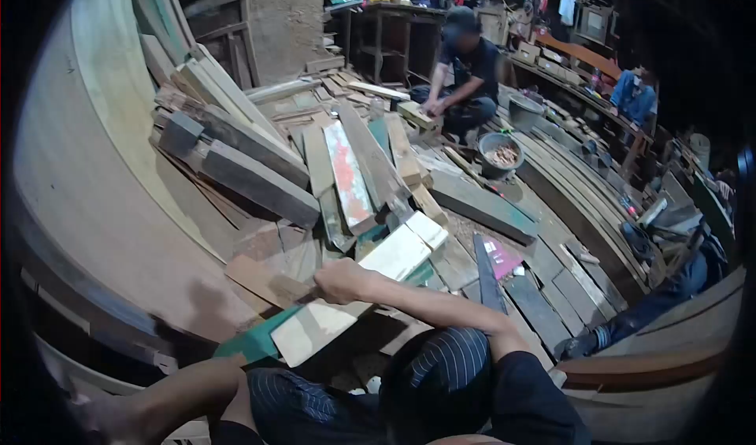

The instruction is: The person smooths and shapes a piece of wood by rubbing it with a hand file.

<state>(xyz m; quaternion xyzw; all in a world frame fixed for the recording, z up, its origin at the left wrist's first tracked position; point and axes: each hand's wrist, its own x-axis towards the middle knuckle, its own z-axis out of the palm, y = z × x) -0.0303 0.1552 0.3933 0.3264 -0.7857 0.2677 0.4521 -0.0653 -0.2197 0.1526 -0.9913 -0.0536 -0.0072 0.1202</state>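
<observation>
My right hand (pixel 343 280) is closed in a fist over a pale sawn board (pixel 303 339), which slants across in front of my knees. A brown, flat, blurred piece (pixel 264 279) extends left from the fist. Whether it is a tool in my grip I cannot make out. At the lower left, my left hand (pixel 98 415) is dark and blurred near the edge of the view, and its fingers cannot be made out. Under the pale board shows a green-painted board (pixel 256 336). A saw-like blade (pixel 488 276) lies to the right of my forearm.
Stacked beams (pixel 256 181) and a white-and-red painted board (pixel 348 173) lie ahead. A large curved panel (pixel 110 169) rises at the left. Beyond, a person (pixel 466 75) crouches over wood, near a bucket of wood bits (pixel 502 157). Long planks (pixel 583 189) run along the right.
</observation>
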